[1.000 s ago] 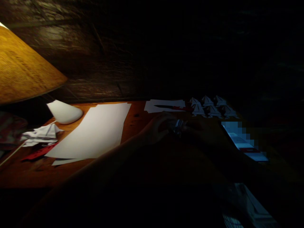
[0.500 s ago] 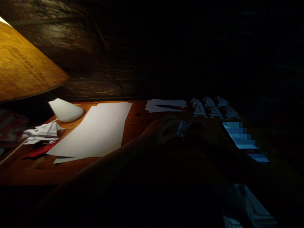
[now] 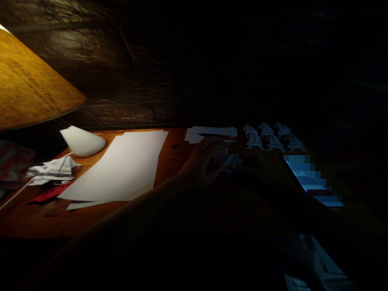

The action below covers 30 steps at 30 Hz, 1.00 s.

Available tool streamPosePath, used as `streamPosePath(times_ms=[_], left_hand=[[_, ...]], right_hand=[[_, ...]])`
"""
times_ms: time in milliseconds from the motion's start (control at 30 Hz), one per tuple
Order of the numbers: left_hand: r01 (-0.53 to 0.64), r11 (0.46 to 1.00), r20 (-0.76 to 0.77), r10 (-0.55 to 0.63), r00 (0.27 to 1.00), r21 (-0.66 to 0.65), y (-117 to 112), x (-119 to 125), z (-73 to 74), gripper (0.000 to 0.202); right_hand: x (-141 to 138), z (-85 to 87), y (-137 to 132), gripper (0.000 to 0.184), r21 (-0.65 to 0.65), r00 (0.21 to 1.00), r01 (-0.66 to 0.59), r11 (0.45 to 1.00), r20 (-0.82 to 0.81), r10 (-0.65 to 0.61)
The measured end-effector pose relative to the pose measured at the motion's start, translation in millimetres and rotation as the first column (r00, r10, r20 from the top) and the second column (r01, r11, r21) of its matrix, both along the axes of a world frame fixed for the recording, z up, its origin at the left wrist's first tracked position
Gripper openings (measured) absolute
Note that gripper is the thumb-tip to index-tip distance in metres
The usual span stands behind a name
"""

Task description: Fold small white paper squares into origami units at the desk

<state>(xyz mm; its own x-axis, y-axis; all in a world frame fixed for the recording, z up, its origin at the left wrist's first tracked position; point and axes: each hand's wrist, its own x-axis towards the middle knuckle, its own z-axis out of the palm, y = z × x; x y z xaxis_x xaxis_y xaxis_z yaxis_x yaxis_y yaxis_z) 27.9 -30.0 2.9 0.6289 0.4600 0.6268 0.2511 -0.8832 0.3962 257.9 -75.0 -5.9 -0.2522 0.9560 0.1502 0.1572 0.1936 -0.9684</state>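
Note:
A small folded paper figure (image 3: 229, 160) is held over the dark middle of the wooden table. My left hand (image 3: 203, 165) curls round its left side, thumb and fingers bent toward the paper. On the other side, my right hand (image 3: 257, 161) is closed at the figure's right edge, though deep shadow hides most of its fingers. Behind my hands, several finished-looking folded paper figures (image 3: 274, 141) stand in two rows. A small stack of white paper (image 3: 194, 133) lies just beyond my left hand, with a dark-bladed, red-handled tool (image 3: 232, 138) across it.
Large white sheets (image 3: 130, 165) lie on the left of the table (image 3: 169, 161). Beside them are a white lamp base (image 3: 83, 141), crumpled folded paper (image 3: 54, 169) and a red object (image 3: 50, 192). A lampshade (image 3: 36, 89) overhangs the upper left. At right lies a lit phone (image 3: 312, 182).
The folded paper has turned and looks more spread out between my hands. My left hand's fingers have lifted and opened wider around it. The things on the table stay put.

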Motion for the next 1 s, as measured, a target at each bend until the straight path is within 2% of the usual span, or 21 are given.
streamPosePath(times_ms=[67, 200, 400, 500, 600, 800, 1000], left_hand=[[-0.023, 1.000, 0.036, 0.023, 0.999, 0.013, -1.4, 0.0, 2.8, 0.065], [-0.026, 0.998, 0.047, 0.024, 0.999, 0.060, -2.3, 1.0, 5.5, 0.029], [-0.025, 0.994, 0.044, 0.021, 0.999, 0.108, -5.4, 3.4, 2.6, 0.027], [-0.027, 0.995, 0.038, 0.024, 0.999, 0.099, -7.2, 3.7, 2.0, 0.031], [-0.043, 0.994, 0.083, 0.035, 0.996, 0.096, -8.4, 4.0, 3.0, 0.041], [0.023, 0.997, 0.151, -0.035, 0.988, 0.079, -10.2, 5.7, 3.5, 0.015], [0.041, 0.998, 0.138, -0.048, 0.989, 0.054, -10.6, 7.2, -0.3, 0.013]], right_hand=[[-1.8, 1.0, -0.8, 0.017, 0.070, 0.998, 0.008, 0.998, 0.060, -0.012], [-4.6, 5.4, -3.5, 0.017, 0.294, 0.974, 0.046, 0.955, 0.199, -0.109], [-5.9, 13.5, -9.2, 0.016, 0.536, 0.877, 0.019, 0.844, 0.397, -0.272], [-6.7, 14.0, -10.8, 0.017, 0.578, 0.851, -0.007, 0.816, 0.432, -0.298], [-7.0, 10.0, -10.6, 0.021, 0.575, 0.852, -0.038, 0.817, 0.446, -0.274], [-3.9, -0.5, -8.7, 0.019, 0.635, 0.837, -0.059, 0.770, 0.452, -0.308], [-4.3, -1.2, -12.9, 0.018, 0.654, 0.803, -0.007, 0.757, 0.455, -0.385]])
